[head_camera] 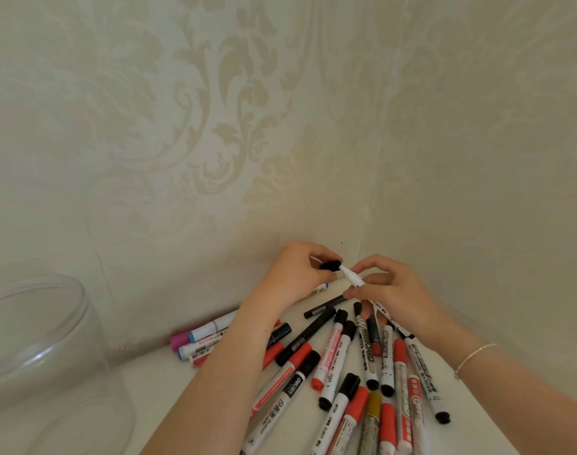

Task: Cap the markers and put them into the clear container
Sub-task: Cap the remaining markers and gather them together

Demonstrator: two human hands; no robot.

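Pinched between thumb and fingertips of the left hand, a black cap points its open end at the tip of a white whiteboard marker, which the right hand grips by the barrel, angled up toward the cap. Both are lifted just above the pile, probably so cap and tip can be lined up freely; they look nearly touching, not yet pressed home. Below lies the pile of markers, red-capped and black-capped, fanned over the white tabletop in the wallpapered corner. Well apart at the left edge stands the clear container, its mouth open for drop-ins.
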